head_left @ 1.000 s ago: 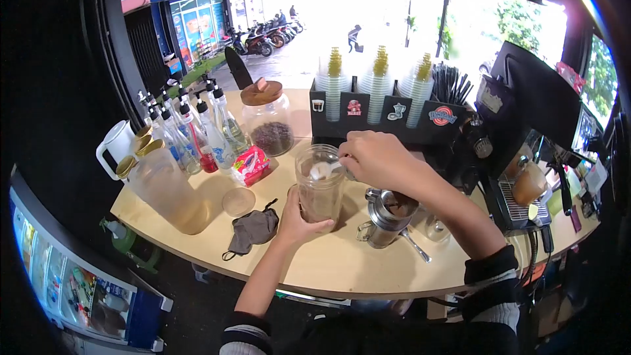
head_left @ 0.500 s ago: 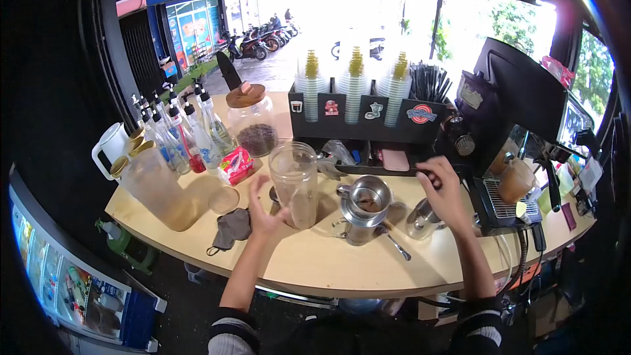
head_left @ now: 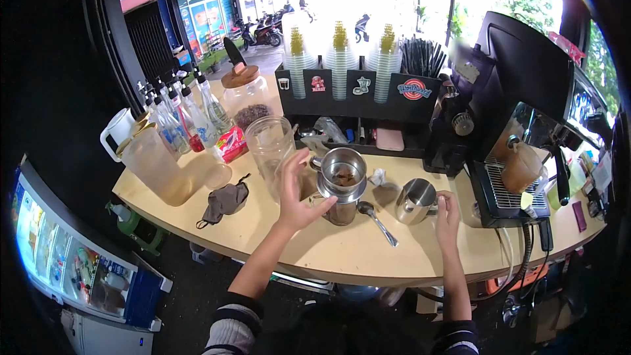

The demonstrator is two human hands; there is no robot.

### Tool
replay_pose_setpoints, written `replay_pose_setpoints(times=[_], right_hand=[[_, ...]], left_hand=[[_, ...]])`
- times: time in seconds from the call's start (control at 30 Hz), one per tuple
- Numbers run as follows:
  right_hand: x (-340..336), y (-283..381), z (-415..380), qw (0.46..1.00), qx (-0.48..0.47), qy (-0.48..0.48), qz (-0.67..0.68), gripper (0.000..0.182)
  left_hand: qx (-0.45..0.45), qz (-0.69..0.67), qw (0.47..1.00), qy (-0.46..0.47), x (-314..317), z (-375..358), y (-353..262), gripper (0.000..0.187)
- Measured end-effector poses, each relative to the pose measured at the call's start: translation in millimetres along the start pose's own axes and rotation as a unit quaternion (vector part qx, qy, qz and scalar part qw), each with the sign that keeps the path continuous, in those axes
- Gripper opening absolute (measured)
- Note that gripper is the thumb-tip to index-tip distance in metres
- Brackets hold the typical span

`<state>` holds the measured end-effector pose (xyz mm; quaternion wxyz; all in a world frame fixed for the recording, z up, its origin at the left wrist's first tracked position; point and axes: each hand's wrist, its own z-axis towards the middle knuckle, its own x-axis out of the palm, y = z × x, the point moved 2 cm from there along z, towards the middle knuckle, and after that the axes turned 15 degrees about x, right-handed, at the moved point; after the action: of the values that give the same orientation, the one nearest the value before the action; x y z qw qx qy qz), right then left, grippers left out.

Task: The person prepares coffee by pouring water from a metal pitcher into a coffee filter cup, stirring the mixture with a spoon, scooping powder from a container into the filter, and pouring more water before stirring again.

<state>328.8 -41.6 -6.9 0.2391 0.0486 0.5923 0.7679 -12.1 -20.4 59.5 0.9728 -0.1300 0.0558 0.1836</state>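
A metal drip coffee filter (head_left: 342,168) with brown grounds in it sits on top of a metal cup (head_left: 342,213). My left hand (head_left: 296,200) is at its left side, thumb and fingers spread, holding nothing. Behind that hand stands a tall clear plastic jar (head_left: 266,141). Further right, a small steel pitcher (head_left: 414,202) stands upright with its mouth facing up. My right hand (head_left: 449,220) is at the pitcher's handle, its fingers closed around it. Between the cup and the pitcher lies a metal spoon (head_left: 382,227).
A dark cloth mask (head_left: 225,201), a frosted jug (head_left: 154,165) and pump bottles (head_left: 187,118) occupy the left. A black rack (head_left: 358,102) with stacked cups and straws lines the back. An espresso machine (head_left: 519,92) stands at right, a glass of brown drink (head_left: 519,169) on its grate.
My left hand has moved right, from beside the clear jar to the filter. The right hand has come down from above the pitcher to its handle. The camera view has shifted.
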Motion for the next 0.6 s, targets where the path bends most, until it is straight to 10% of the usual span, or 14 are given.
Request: replay_pose_setpoints(times=[0.1,0.6], right_hand=[[-2.7,-3.7,-3.5,1.0,0.013,0.005,-0.001,0.021],[-0.8,-0.1,-6.0,0.992,0.093,0.062,0.065,0.017]], left_hand=[[-0.086,-0.219,0.972,0.025,16.3,5.7,17.0,0.098],[-0.154,-0.205,0.962,0.092,19.4,-0.8,32.9,0.092]])
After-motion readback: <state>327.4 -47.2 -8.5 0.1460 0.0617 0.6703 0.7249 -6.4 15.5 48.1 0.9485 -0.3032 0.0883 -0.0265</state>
